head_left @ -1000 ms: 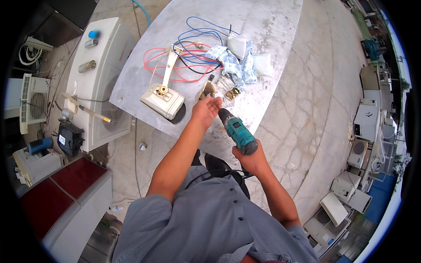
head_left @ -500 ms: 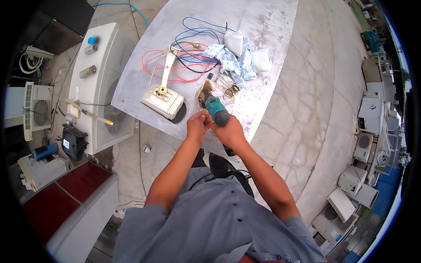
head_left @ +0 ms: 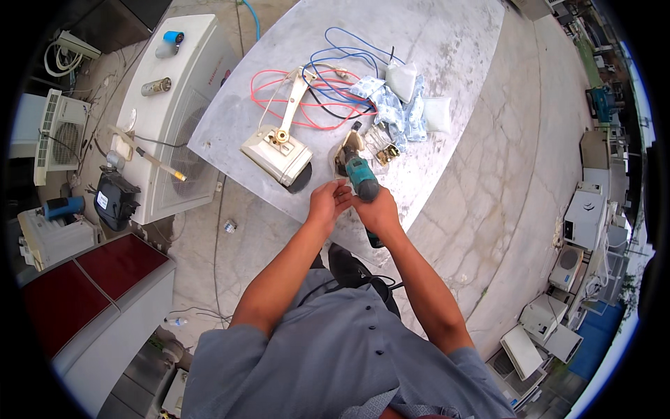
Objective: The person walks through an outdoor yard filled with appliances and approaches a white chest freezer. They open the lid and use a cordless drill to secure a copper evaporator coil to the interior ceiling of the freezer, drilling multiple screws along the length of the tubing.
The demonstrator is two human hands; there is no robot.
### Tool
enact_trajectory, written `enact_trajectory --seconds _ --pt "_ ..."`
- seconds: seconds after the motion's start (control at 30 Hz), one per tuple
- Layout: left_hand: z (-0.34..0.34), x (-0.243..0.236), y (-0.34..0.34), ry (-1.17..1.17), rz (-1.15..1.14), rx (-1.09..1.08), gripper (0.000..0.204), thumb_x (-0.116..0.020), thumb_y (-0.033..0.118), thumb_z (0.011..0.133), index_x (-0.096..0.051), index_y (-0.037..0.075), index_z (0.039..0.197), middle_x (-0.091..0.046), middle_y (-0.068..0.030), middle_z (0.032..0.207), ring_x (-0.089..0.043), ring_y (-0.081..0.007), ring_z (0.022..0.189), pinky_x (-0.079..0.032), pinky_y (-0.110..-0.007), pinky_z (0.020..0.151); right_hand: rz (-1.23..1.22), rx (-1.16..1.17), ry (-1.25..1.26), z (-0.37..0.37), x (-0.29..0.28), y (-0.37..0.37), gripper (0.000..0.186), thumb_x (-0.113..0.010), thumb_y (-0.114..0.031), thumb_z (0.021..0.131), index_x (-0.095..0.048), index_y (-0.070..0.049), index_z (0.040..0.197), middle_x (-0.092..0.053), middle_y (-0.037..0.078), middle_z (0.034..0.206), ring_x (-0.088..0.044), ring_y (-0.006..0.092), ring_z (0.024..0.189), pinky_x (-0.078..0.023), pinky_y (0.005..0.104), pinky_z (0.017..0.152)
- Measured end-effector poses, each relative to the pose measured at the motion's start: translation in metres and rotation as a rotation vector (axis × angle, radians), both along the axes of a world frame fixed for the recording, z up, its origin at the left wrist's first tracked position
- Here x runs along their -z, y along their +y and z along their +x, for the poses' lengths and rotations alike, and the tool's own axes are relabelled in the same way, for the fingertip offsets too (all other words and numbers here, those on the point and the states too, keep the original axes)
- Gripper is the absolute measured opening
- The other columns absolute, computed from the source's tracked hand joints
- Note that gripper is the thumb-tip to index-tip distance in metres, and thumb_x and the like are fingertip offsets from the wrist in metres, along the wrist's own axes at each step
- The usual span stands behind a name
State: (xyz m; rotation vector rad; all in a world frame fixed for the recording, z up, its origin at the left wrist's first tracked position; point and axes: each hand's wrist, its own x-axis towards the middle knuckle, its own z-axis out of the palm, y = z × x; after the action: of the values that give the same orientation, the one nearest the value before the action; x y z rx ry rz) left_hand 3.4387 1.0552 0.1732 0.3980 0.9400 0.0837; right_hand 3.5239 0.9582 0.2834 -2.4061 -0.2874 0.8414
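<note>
My right hand is wrapped round the grip of a teal and black cordless drill. The drill's front end points away from me, at a cream-coloured curved part lying on the metal tabletop. Close on the drill's left side is my left hand, fingers stretched and slightly apart, with nothing visible in them. Whether its fingertips touch the cream part I cannot tell. Left of it sits a cream camera-like housing with a bracket arm. A small metal and brass assembly lies right of the drill.
Red wire and blue wire lie looped at the back, beside white-and-blue packets. An air-conditioner outdoor unit stands left, bearing capacitors and a hammer-like tool. A red-topped cabinet is at lower left.
The view has shifted, so the table and its things appear farther right. My left hand's fingers have opened from a pinch beside the drill. The right hand keeps hold of the drill.
</note>
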Motion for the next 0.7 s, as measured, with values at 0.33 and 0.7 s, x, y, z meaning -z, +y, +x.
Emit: enact_trajectory --seconds 0.33,0.7 --pt "0.039 0.003 0.01 -0.042 -0.098 0.005 0.033 -0.047 0.032 0.109 -0.063 0.003 0.115 -0.069 -0.0094 0.107 -0.068 -0.0221 0.096 -0.057 -0.039 0.088 0.061 0.063 0.111 -0.021 -0.05 -0.038 0.034 -0.076 -0.022 0.079 -0.068 0.002 0.102 -0.073 0.022 0.087 -0.071 0.0387 0.083 -0.055 0.0432 0.077" --pt "0.039 0.02 0.017 -0.002 -0.005 -0.141 0.022 -0.051 0.017 0.108 -0.062 -0.001 0.116 -0.069 -0.0094 0.1 -0.068 -0.0188 0.084 -0.06 -0.035 0.079 0.12 0.031 0.17 -0.039 -0.087 -0.074 0.036 -0.076 -0.019 0.079 -0.066 0.002 0.106 -0.073 0.02 0.089 -0.072 0.0359 0.084 -0.055 0.0421 0.079"
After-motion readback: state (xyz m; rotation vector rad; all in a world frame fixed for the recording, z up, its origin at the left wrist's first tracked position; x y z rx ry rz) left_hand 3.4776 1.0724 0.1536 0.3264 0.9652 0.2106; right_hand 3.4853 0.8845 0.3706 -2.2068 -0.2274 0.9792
